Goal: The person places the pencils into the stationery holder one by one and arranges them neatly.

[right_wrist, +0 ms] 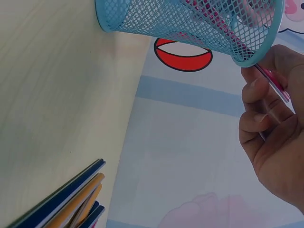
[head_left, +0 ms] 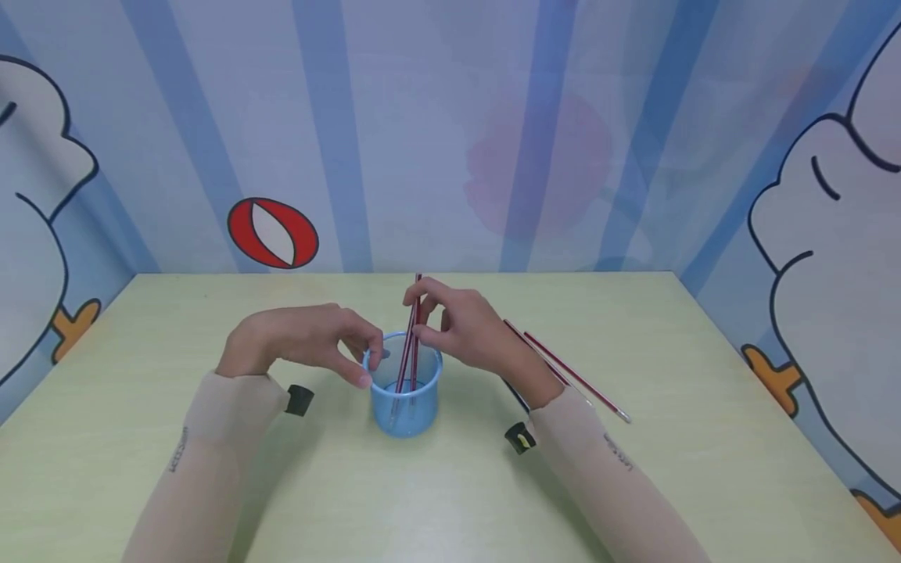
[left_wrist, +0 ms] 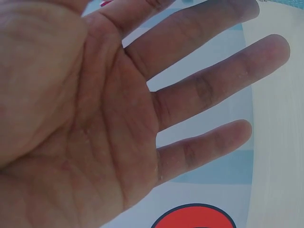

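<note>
The right hand is pinching the upper parts of the red pencils, its thumb and curled fingers closing just above the rim of the blue mesh cup. Below the fingertips, the pencils are slanting down into the cup, their lower ends showing through its wall. The cup is standing upright on the table. At its other side, the left hand is reaching to the rim, its fingers spreading apart and fairly straight in the wrist view; whether the thumb is actually pressing the rim is hard to tell. Loose red pencils are lying beside the right forearm, and orange and blue pencils are showing in the right wrist view.
</note>
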The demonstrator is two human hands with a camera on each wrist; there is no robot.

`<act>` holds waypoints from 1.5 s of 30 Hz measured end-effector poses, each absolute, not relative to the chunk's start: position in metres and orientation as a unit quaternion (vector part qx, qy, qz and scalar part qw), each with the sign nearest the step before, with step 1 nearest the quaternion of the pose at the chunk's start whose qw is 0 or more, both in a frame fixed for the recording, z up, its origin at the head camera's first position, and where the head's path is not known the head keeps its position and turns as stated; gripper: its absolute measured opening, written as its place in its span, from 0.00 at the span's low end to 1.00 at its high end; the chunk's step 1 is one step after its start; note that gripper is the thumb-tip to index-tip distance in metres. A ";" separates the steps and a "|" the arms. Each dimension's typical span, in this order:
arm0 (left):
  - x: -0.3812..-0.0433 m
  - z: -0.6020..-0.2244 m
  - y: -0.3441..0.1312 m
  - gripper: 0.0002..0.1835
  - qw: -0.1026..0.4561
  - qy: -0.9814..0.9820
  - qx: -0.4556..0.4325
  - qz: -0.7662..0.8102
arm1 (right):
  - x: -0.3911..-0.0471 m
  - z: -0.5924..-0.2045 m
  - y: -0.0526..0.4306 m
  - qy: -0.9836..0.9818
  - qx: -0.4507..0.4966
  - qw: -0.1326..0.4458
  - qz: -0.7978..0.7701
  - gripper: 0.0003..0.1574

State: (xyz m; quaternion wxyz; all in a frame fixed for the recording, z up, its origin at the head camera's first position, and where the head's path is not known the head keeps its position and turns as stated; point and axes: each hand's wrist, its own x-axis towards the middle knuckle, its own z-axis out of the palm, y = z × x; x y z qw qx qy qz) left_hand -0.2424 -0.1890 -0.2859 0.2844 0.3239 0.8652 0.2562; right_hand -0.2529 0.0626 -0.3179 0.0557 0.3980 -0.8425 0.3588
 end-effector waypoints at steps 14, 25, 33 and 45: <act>-0.244 -0.288 -0.189 0.11 0.287 0.867 0.318 0.255 | -0.254 -0.320 0.062 -0.845 0.386 0.044 0.367 0.16; -0.244 -0.287 -0.189 0.12 0.285 0.866 0.324 0.253 | -0.257 -0.315 0.072 -0.841 0.376 0.065 0.383 0.14; -0.243 -0.288 -0.188 0.13 0.288 0.865 0.322 0.254 | -0.257 -0.311 0.081 -0.849 0.343 0.014 0.402 0.10; -0.243 -0.287 -0.190 0.11 0.288 0.866 0.321 0.254 | -0.262 -0.306 0.092 -0.882 0.342 0.023 0.323 0.11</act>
